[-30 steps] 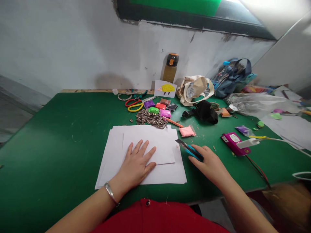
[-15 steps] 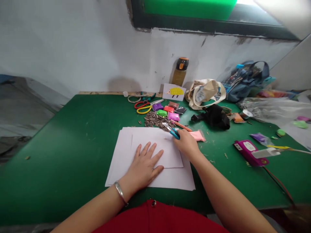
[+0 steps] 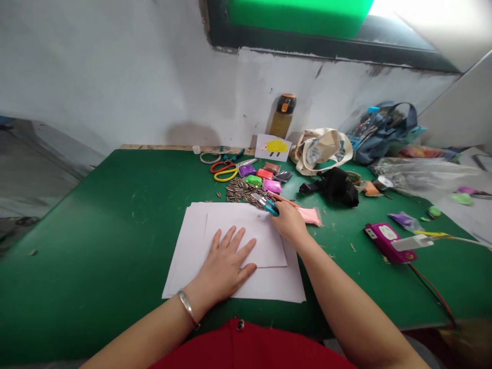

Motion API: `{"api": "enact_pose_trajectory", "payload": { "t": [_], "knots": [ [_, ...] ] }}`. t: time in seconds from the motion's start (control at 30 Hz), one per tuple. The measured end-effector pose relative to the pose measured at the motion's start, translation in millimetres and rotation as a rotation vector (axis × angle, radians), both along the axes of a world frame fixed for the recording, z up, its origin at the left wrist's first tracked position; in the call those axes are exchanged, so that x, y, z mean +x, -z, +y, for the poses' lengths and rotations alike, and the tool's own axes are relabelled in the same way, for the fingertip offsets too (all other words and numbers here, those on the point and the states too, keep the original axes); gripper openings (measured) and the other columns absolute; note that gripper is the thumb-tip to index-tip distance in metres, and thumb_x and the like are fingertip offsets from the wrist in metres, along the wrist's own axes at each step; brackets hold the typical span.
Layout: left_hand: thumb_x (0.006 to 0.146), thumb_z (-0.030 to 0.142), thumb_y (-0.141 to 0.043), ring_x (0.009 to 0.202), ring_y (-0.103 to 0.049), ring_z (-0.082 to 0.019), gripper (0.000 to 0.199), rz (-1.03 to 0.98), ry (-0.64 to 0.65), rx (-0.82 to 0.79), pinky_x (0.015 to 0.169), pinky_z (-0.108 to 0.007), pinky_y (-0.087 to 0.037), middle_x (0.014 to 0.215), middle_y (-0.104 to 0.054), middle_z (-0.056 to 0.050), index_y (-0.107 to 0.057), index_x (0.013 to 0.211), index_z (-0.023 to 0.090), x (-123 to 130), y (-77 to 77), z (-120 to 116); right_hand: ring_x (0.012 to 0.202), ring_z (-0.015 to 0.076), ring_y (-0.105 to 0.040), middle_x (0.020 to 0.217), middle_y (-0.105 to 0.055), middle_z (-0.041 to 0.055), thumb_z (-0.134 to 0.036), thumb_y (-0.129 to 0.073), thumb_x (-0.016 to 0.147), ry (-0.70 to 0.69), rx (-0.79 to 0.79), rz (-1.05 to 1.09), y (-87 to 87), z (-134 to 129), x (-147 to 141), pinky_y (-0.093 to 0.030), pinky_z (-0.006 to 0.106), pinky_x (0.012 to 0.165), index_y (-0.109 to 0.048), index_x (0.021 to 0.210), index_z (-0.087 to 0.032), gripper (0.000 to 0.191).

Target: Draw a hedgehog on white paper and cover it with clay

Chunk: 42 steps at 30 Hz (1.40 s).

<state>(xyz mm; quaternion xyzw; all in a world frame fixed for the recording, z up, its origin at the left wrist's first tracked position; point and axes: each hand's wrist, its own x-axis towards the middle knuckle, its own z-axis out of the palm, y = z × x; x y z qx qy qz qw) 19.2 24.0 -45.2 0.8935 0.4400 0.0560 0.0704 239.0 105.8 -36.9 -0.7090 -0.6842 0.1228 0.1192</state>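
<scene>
White paper sheets [image 3: 269,284] lie stacked on the green table, with a smaller white sheet [image 3: 265,246] on top. My left hand [image 3: 226,261] rests flat on the paper, fingers spread. At the smaller sheet's upper right, my right hand [image 3: 288,220] is closed on a blue-handled tool [image 3: 271,207], whose grey end points up and left over a pile of striped seeds [image 3: 240,190]. A pink pencil-like stick [image 3: 282,199] and a light pink packet [image 3: 309,216] lie beside that hand.
Red and yellow scissors [image 3: 226,175], coloured clay packets [image 3: 253,180], a hedgehog picture [image 3: 273,147] and a bottle [image 3: 283,117] stand or lie behind. To the right are a black strap bundle [image 3: 336,187], a cream bag [image 3: 321,151] and a magenta device [image 3: 388,241].
The whole view has shifted slightly, so most things appear a little further left. Both hands keep nearly the same places on the paper, and the tool is still in my right hand.
</scene>
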Motion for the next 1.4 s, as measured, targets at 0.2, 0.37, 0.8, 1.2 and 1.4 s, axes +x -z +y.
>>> {"api": "enact_pose_trajectory", "payload": {
  "t": [0.2, 0.37, 0.8, 1.2, 1.4],
  "knots": [
    [0.092, 0.048, -0.042, 0.137, -0.024, -0.034, 0.051, -0.017, 0.008, -0.028, 0.108, -0.059, -0.017, 0.148, -0.035, -0.010, -0.040, 0.139, 0.029, -1.2, -4.3, 0.5, 0.086, 0.0236, -0.061, 0.092, -0.068, 0.0082, -0.017, -0.045, 0.078, 0.015, 0.011, 0.033, -1.9, -4.7, 2.7, -0.040, 0.029, 0.071, -0.058, 0.088, -0.018, 0.017],
    [0.092, 0.044, -0.045, 0.135, -0.028, -0.034, 0.046, -0.101, -0.030, 0.009, 0.107, -0.057, -0.022, 0.140, -0.046, -0.011, -0.049, 0.132, 0.021, 0.4, -18.5, 7.5, 0.090, 0.0191, -0.059, 0.103, -0.066, 0.0034, -0.019, -0.046, 0.079, -0.045, 0.075, 0.367, -7.1, -8.2, 8.7, -0.042, 0.027, 0.077, -0.058, 0.097, -0.021, 0.022],
    [0.086, 0.027, -0.059, 0.104, -0.054, -0.028, 0.020, -0.158, -0.076, 0.091, 0.089, -0.043, -0.039, 0.100, -0.068, -0.007, -0.064, 0.103, 0.017, 24.7, -36.9, 80.6, 0.065, 0.0145, -0.046, 0.068, -0.050, -0.0027, -0.029, -0.055, 0.077, -0.147, 0.115, 0.735, -16.3, -18.1, 5.9, -0.037, 0.026, 0.063, -0.050, 0.072, -0.020, 0.011],
    [0.092, 0.023, -0.048, 0.077, -0.053, -0.021, 0.019, -0.338, 0.056, 0.294, 0.074, -0.035, -0.039, 0.077, -0.063, -0.005, -0.062, 0.081, 0.016, 13.3, -32.1, 69.7, 0.061, 0.0125, -0.041, 0.066, -0.045, -0.0045, -0.027, -0.063, 0.070, -0.179, -0.152, 0.911, -17.3, -26.4, 17.3, -0.033, 0.025, 0.058, -0.053, 0.074, -0.020, 0.013],
    [0.093, 0.027, -0.049, 0.076, -0.053, -0.021, 0.021, -0.318, 0.051, 0.291, 0.074, -0.035, -0.039, 0.076, -0.061, -0.005, -0.061, 0.079, 0.016, 14.6, -33.8, 69.4, 0.057, 0.0103, -0.034, 0.063, -0.039, -0.0057, -0.034, -0.065, 0.071, -0.064, -0.025, 0.946, -9.9, -25.6, 11.8, -0.029, 0.023, 0.054, -0.045, 0.067, -0.020, 0.025]
  ]
}}
